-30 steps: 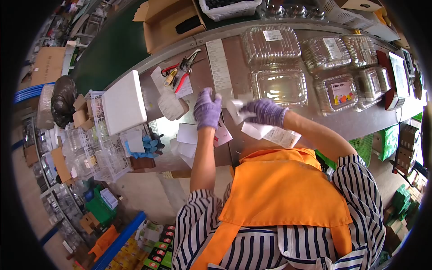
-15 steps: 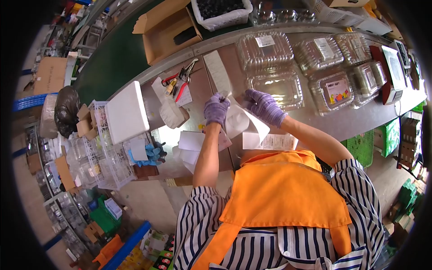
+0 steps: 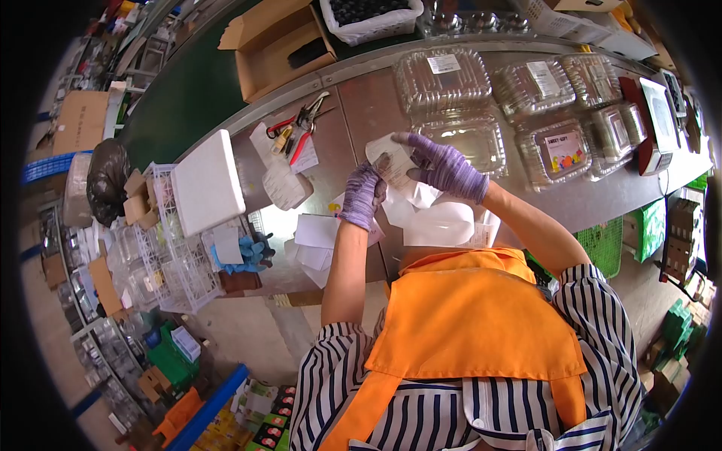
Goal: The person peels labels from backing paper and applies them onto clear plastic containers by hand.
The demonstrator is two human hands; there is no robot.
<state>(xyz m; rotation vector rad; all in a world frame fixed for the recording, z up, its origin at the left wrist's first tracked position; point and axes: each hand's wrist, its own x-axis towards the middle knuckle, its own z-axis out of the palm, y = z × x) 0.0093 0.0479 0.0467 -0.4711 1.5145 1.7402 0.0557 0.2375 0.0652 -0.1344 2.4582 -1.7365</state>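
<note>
Both of my hands wear purple knitted gloves. A roll of white paper labels [image 3: 392, 159] is between them above the steel table. My left hand [image 3: 362, 197] is closed on its lower left side. My right hand [image 3: 448, 169] curls round its right side, thumb below and fingers at the top edge. A loose loop of white paper strip [image 3: 440, 224] hangs below the hands, in front of the orange apron. It partly covers a printed sheet [image 3: 485, 229]. Clear plastic clamshell boxes [image 3: 470, 146] sit just beyond my right hand.
Red-handled pliers [image 3: 302, 139] and another label roll [image 3: 286, 186] lie to the left, near a white foam lid [image 3: 209, 182]. Stacked clamshells [image 3: 556, 154] line the right. An open carton [image 3: 282, 52] and a basket of dark fruit [image 3: 372, 21] stand at the back.
The label strip that stretched away across the table is now gathered in my hands as a roll. My right hand has closed in round it, and the loose paper loop hangs lower and wider.
</note>
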